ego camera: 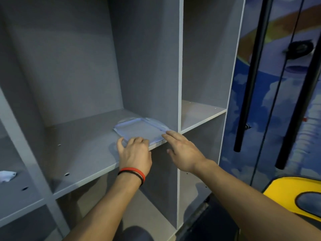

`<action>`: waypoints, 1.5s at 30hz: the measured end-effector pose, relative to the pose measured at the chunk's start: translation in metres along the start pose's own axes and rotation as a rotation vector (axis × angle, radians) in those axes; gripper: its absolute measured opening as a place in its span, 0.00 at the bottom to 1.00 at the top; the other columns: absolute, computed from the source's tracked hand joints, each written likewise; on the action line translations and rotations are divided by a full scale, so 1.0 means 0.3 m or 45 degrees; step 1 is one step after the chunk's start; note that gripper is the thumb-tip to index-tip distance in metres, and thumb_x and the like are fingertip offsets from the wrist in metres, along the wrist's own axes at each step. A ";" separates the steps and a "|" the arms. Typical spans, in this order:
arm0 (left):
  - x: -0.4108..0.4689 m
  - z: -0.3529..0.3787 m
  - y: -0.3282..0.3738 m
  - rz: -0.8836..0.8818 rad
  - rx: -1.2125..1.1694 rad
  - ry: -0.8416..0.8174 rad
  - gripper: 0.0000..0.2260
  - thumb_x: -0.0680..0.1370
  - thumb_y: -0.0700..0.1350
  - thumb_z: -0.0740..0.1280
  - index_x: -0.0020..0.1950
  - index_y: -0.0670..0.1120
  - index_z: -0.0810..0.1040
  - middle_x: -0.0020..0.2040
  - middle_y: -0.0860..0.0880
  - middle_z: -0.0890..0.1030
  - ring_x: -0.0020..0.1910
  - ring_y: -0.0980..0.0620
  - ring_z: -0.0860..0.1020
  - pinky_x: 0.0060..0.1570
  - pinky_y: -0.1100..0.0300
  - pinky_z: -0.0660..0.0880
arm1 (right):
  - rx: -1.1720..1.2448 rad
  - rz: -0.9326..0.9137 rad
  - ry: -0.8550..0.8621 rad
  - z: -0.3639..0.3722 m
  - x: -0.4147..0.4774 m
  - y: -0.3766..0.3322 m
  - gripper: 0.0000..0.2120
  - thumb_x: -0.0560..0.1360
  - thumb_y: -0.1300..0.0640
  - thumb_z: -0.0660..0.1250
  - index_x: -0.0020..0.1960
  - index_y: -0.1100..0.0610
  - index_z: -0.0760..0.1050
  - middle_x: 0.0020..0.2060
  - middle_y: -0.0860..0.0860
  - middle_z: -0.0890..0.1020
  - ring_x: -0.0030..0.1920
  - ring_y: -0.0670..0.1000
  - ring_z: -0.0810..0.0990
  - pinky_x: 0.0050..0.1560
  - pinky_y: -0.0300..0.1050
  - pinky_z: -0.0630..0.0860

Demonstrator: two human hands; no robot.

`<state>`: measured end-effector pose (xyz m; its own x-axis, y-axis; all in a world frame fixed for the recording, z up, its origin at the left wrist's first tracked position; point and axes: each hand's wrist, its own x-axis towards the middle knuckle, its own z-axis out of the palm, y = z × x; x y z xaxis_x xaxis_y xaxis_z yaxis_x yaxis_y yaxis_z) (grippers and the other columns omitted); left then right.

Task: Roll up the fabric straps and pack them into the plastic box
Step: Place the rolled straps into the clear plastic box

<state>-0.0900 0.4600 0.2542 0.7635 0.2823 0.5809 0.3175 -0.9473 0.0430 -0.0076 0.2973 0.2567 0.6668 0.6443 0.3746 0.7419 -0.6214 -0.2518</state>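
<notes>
A flat clear plastic piece, a lid or shallow box (139, 128), lies on a grey shelf (83, 153) near the shelf's right front corner, against the upright divider. My left hand (134, 153), with a red and black band on the wrist, rests at its near edge with fingers bent onto the rim. My right hand (182, 150) reaches over the shelf's front edge, its straight fingers touching the plastic's right front corner. No fabric straps are in view.
The shelf belongs to a grey cupboard with a vertical divider (179, 66) and a narrower shelf (199, 115) to the right. A white crumpled item (7, 175) lies on the far left shelf. A printed door with black bar handles (248, 84) stands right; a yellow object (295, 197) sits below.
</notes>
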 end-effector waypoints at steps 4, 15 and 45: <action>-0.036 -0.003 0.044 0.081 -0.044 0.052 0.16 0.69 0.34 0.67 0.48 0.55 0.79 0.45 0.55 0.77 0.52 0.49 0.78 0.71 0.46 0.53 | -0.041 0.020 0.034 -0.026 -0.052 0.039 0.30 0.81 0.55 0.64 0.81 0.49 0.59 0.80 0.47 0.59 0.80 0.49 0.56 0.75 0.54 0.63; -0.208 -0.131 0.498 0.667 -0.388 0.457 0.13 0.74 0.42 0.64 0.51 0.56 0.83 0.45 0.56 0.77 0.49 0.50 0.76 0.56 0.50 0.60 | 0.120 0.138 0.527 -0.158 -0.457 0.305 0.09 0.77 0.54 0.70 0.58 0.52 0.80 0.52 0.45 0.84 0.54 0.48 0.80 0.56 0.50 0.76; -0.812 0.487 1.153 -0.184 -1.515 -1.261 0.03 0.81 0.45 0.67 0.53 0.49 0.79 0.49 0.49 0.82 0.50 0.51 0.80 0.45 0.60 0.74 | 1.454 1.563 0.960 0.000 -1.747 0.653 0.09 0.82 0.58 0.67 0.59 0.61 0.78 0.50 0.62 0.85 0.47 0.58 0.87 0.51 0.51 0.80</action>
<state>-0.0840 0.0856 0.0087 0.9725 -0.0920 -0.2140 0.1715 -0.3391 0.9250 -0.2116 -0.1622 0.0109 0.8750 -0.3988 -0.2743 -0.1859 0.2465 -0.9512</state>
